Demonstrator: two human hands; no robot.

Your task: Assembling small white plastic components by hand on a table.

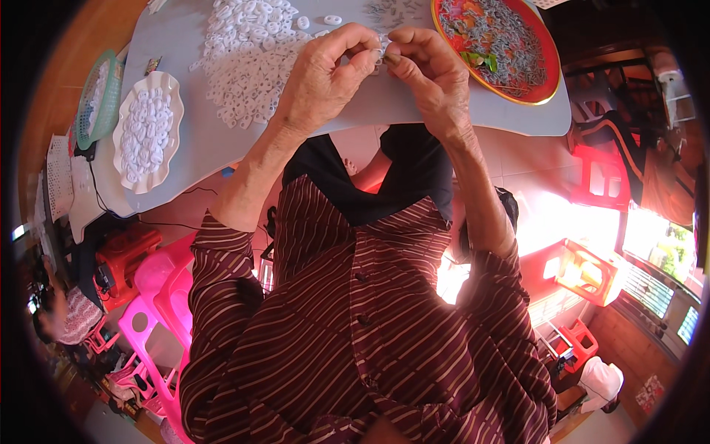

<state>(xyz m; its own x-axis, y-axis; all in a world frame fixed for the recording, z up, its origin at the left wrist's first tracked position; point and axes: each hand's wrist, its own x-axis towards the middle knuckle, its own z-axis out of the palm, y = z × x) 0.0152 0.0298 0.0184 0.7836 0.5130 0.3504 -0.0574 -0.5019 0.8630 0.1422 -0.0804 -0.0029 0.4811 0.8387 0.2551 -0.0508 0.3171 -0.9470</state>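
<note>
Both hands meet over the far part of a grey table. My left hand pinches a small white plastic piece between thumb and forefinger. From the other side, my right hand closes its thumb and fingertips at the same piece; anything else in that pinch is too small to make out. Beside my left hand spreads a heap of small white plastic parts, some of them ovals. A red round tray with a gold rim lies close to my right hand, full of small grey screw-like pieces.
A white wavy-edged dish of white oval pieces stands at the table's left, beside a green basket. More grey pieces lie at the far edge. Pink chairs and red stools stand around on the floor.
</note>
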